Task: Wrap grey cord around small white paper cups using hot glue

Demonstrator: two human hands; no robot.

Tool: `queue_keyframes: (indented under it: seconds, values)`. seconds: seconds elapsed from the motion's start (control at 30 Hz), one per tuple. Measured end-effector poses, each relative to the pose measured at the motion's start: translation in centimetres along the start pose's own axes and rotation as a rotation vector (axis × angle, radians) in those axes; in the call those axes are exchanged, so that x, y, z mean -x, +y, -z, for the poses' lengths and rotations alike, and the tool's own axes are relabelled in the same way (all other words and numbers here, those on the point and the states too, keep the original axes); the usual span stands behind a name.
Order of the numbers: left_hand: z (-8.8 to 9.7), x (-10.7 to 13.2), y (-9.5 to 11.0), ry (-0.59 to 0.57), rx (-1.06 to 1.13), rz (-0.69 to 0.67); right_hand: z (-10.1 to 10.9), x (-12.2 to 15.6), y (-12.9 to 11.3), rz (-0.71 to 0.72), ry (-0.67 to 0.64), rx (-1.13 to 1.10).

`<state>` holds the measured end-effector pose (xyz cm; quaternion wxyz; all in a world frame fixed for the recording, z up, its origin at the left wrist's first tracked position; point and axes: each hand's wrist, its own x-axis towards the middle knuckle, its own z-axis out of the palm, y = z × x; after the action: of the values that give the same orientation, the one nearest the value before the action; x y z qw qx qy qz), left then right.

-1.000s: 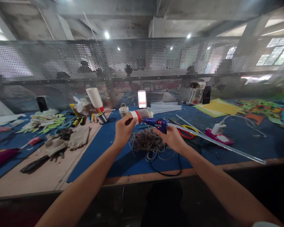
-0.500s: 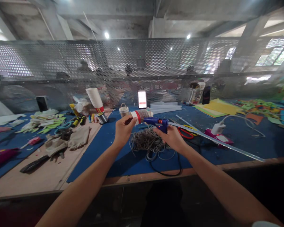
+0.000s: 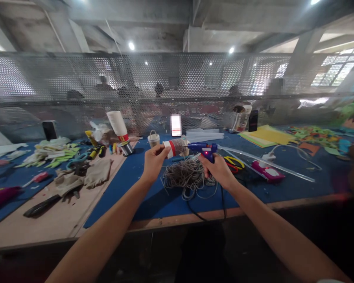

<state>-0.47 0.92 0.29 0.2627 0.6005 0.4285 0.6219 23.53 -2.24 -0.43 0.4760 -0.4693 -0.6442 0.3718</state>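
My left hand [image 3: 155,160] is closed on a paper cup [image 3: 168,148], white with a red band, lying on its side in the air. Grey cord [image 3: 180,147] is wound round part of the cup. In my right hand [image 3: 218,169] is a blue glue gun [image 3: 203,147], its small red light lit and a long clear glue stick [image 3: 265,163] sticking out of its back. The nozzle points left, close to the cord-wrapped part; whether it touches cannot be told. Below both hands a tangled heap of grey cord [image 3: 183,177] lies on the blue mat [image 3: 126,196].
Behind stand a small cup with a handle [image 3: 153,139], a stack of paper cups [image 3: 117,125] and a lit phone [image 3: 176,125]. Right lie scissors [image 3: 233,162], a pink power strip [image 3: 268,172] and coloured sheets [image 3: 265,136]. Gloves [image 3: 98,173] lie left, before a perforated screen [image 3: 165,78].
The glue gun in my right hand has moved right and levelled out, its nozzle drawn back along the cup. My left hand still holds the cup in nearly the same place.
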Motion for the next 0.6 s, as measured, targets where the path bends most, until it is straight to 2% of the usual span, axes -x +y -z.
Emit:
queue_keyframes:
  seconds: [0.13, 0.23, 0.3, 0.4, 0.6]
  values:
    - [-0.2, -0.1, -0.2, 0.018, 0.019, 0.012, 1.2, -0.1, 0.4, -0.061, 0.058, -0.162]
    - [-0.2, -0.2, -0.4, 0.017, 0.051, 0.026, 2.7, -0.6, 1.0, -0.231, 0.061, -0.260]
    - [-0.3, -0.2, -0.5, 0.010, 0.072, 0.033, 3.8, -1.0, 1.6, -0.340, 0.043, -0.250]
    - [-0.3, -0.1, -0.7, -0.002, 0.074, 0.023, 5.1, -1.8, 2.5, -0.369, -0.049, 0.034]
    - [-0.4, 0.1, 0.0, -0.027, 0.059, 0.040, 6.7, -3.4, 3.5, -0.373, -0.078, 0.429]
